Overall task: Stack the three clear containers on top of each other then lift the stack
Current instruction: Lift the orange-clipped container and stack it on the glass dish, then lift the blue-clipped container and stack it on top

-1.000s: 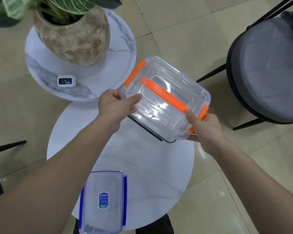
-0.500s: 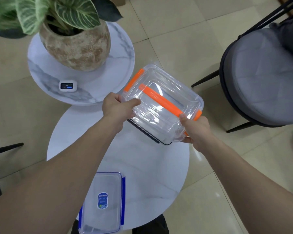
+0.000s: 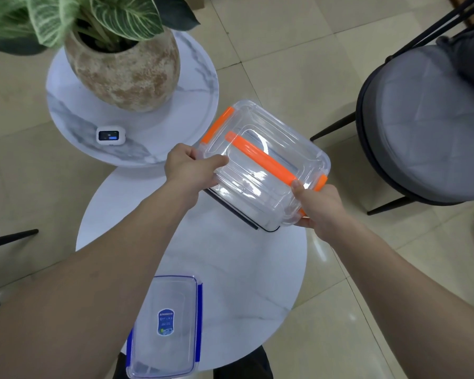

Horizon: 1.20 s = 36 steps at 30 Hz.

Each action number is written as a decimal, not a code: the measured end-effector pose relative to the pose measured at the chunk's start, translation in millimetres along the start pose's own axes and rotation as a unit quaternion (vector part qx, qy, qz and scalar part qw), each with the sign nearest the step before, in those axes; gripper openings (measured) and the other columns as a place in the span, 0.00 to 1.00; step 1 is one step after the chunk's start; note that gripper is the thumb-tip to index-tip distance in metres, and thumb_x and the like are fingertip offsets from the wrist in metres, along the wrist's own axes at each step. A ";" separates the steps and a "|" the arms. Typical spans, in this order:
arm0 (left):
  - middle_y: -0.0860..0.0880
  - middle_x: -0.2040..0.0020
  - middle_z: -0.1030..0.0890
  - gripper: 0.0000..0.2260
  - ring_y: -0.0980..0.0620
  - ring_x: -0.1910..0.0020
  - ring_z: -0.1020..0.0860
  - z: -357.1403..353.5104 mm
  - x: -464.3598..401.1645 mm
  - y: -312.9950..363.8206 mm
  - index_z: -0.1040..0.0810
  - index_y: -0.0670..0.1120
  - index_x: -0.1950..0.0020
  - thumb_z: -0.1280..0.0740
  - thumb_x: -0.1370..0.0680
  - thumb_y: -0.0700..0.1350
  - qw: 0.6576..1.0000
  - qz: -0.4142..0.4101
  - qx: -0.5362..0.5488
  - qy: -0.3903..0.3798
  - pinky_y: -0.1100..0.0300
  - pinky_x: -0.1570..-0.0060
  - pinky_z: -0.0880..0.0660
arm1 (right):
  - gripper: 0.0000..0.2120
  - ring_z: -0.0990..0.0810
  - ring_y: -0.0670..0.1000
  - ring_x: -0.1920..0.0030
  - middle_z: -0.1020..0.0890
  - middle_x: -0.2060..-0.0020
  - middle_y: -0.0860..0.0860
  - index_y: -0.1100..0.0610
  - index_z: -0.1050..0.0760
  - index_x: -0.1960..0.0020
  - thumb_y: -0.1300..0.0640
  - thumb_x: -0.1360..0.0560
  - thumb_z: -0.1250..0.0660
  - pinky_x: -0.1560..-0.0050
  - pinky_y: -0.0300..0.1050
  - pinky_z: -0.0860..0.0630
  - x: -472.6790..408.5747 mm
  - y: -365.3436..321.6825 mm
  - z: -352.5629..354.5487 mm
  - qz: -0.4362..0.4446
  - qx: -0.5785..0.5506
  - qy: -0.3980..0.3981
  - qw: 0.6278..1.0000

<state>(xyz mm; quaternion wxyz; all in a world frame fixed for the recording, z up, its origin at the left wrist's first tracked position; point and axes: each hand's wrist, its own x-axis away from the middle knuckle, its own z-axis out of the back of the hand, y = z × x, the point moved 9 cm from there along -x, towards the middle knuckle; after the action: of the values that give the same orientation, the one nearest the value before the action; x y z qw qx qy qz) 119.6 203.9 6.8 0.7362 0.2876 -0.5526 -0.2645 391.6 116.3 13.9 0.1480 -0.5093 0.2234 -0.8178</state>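
A large clear container with an orange handle and orange clips [image 3: 260, 170] is held over the far right part of the round white table [image 3: 230, 269]. My left hand [image 3: 192, 168] grips its near-left corner and my right hand [image 3: 316, 206] grips its near-right corner. Under it shows the dark-rimmed edge of another clear container [image 3: 246, 221], mostly hidden; whether the two touch I cannot tell. A smaller clear container with blue clips and a blue label [image 3: 166, 326] lies at the table's near edge.
A second marble table [image 3: 192, 110] at the far left carries a potted plant [image 3: 123, 64] and a small white device [image 3: 110, 135]. A grey cushioned chair [image 3: 427, 124] stands to the right. Tiled floor surrounds the tables.
The orange-handled container, held in both hands, has sunk slightly onto the dark-rimmed container and shifted a little toward the far right. The blue-clipped container has not moved.
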 end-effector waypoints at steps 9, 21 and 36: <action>0.45 0.45 0.22 0.17 0.47 0.66 0.20 -2.2 6.6 -5.5 0.30 0.50 0.56 0.21 0.32 0.44 0.999 -0.009 0.014 0.027 0.48 0.56 0.15 | 0.20 0.17 0.62 0.50 0.19 0.44 0.63 0.61 0.28 0.35 0.51 0.21 0.31 0.70 0.46 0.21 4.9 1.2 -4.1 -0.013 -0.016 -0.009 1.000; 0.46 0.48 0.21 0.23 0.45 0.48 0.16 7.0 11.2 -18.4 0.27 0.45 0.41 0.22 0.30 0.50 0.998 0.037 0.052 0.006 0.51 0.52 0.16 | 0.42 0.17 0.55 0.43 0.19 0.38 0.54 0.55 0.31 0.27 0.34 0.35 0.29 0.47 0.52 0.21 12.3 22.3 3.0 -0.002 -0.065 0.009 0.998; 0.50 0.49 0.16 0.05 0.48 0.51 0.17 178.2 107.6 -229.2 0.20 0.49 0.50 0.27 0.25 0.45 0.986 0.133 -0.029 0.101 0.51 0.48 0.20 | 0.09 0.16 0.55 0.51 0.17 0.49 0.56 0.56 0.23 0.41 0.60 0.20 0.34 0.42 0.58 0.20 103.5 196.5 -70.6 0.006 0.058 0.016 0.998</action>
<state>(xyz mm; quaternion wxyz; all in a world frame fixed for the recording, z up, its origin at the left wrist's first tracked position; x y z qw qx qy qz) -42.1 -54.8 -46.2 0.8246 0.2155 -0.5010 -0.1502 285.7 -85.4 -35.1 0.1780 -0.4852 0.1809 -0.8368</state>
